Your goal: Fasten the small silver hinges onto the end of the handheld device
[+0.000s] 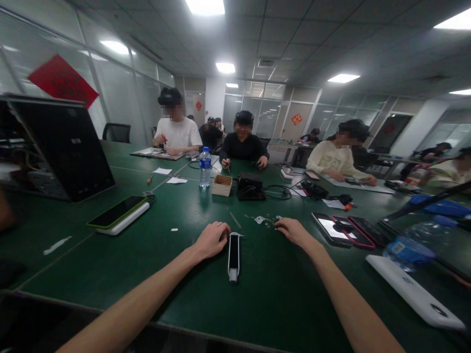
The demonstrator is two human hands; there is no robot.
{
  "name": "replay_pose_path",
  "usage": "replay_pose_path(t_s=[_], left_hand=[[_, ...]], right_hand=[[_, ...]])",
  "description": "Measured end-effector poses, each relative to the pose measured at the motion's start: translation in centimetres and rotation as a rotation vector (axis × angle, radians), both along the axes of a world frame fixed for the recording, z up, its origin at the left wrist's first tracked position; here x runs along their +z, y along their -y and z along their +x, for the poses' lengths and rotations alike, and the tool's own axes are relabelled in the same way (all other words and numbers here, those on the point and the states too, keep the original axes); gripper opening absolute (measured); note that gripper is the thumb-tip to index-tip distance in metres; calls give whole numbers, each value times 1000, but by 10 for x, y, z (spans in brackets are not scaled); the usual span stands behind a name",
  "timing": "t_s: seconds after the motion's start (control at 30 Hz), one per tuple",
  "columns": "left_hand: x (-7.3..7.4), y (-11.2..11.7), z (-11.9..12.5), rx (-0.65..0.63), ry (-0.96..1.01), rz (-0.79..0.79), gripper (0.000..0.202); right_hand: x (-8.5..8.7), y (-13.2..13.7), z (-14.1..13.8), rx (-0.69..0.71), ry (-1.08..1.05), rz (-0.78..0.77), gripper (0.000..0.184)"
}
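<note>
A slim device (233, 255) with a white rim and a black face lies lengthwise on the green table, a pale connector-like piece at its near end. My left hand (212, 239) rests beside its far end, fingers curled, fingertips at the device's upper left edge; whatever they grip is hidden. Farther right, my right hand (292, 230) reaches to several small metal parts (268, 220), with its fingers drawn together at the tabletop. Anything pinched there is too small to name. A flat silvery plate (259, 220) lies among those parts, and a thin clear strip (235, 219) lies between my hands.
A small open box (222, 186), a water bottle (205, 166) and a black device (250, 187) stand ahead. Phones lie at left (119, 212) and right (331, 228). A large bottle (419, 245) and white panel (414, 291) sit right; a computer case (81, 147) stands left. Co-workers sit opposite.
</note>
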State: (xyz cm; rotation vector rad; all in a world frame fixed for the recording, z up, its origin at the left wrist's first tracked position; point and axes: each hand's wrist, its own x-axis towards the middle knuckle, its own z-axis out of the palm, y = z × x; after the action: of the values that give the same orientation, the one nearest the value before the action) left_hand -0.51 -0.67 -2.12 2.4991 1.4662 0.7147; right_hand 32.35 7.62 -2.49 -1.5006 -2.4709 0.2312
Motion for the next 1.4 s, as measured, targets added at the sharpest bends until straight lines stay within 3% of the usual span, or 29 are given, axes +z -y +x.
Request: replay_pose_path(t_s=[0.23, 0.37, 0.47, 0.57, 0.67, 0.83, 1.17, 1.4], left_hand=[[4, 2, 2, -2, -3, -6, 18], [7, 5, 2, 14, -6, -8, 18], [8, 7, 1, 34, -19, -12, 18], [11, 9, 2, 51, 0, 11, 19], [13, 12, 3, 7, 35, 108, 18], [12, 15, 8, -112, 32, 187, 14], [2, 8, 6, -124, -33, 493, 5], [2, 6, 5, -91, -25, 477, 8]], right_hand=[[6, 6, -12, -85, 114, 48, 23], [4, 13, -18, -89, 79, 151, 25], [4, 21, -33, -68, -27, 229, 25], [5, 36, -64, 43, -192, 272, 24], [8, 57, -100, 187, -379, 245, 19], [8, 86, -139, 210, -629, 144, 14], [8, 92, -146, 67, -866, -65, 18], [10, 93, -143, 120, -774, -13, 14]])
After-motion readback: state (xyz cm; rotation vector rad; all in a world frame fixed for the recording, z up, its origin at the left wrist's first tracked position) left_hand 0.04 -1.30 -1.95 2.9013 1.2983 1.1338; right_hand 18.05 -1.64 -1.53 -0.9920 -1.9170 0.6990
